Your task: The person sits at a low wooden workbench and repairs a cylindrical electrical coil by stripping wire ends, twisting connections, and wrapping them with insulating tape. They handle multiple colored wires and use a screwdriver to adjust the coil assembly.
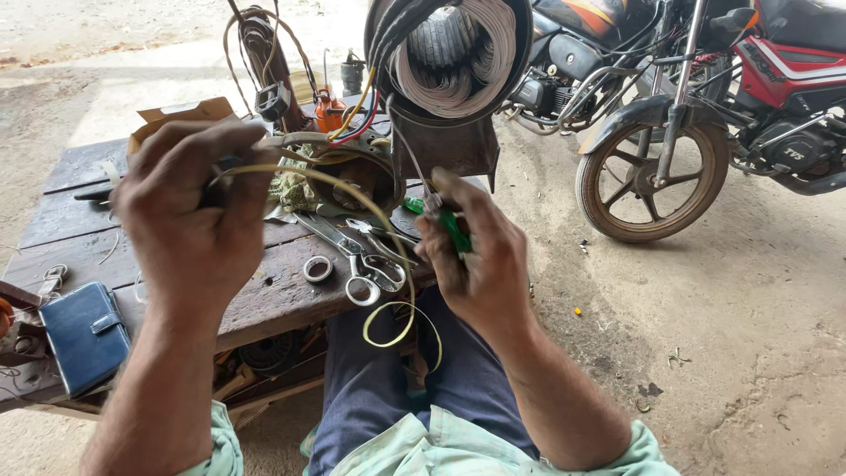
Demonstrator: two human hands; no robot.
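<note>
Motor housing: stood on the tabletop, pale windings packed inside.
Left hand: fingers closed, pinching the yellow sleeve.
Yellow sleeve: arched between the hands, its tail curling over the lap.
Right hand: gripped a green tool.
Around: scissors, tape roll, blue wallet; motorcycles stood beyond.

Soft, even daylight, brightest at the top left; sharp focus, faint shadows.

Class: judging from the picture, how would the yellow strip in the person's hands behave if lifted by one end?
The yellow strip likely flops: it arcs from the left hand and curls below the table. Probably light, being thin. It seems springy, since the loop holds its curve.
</note>
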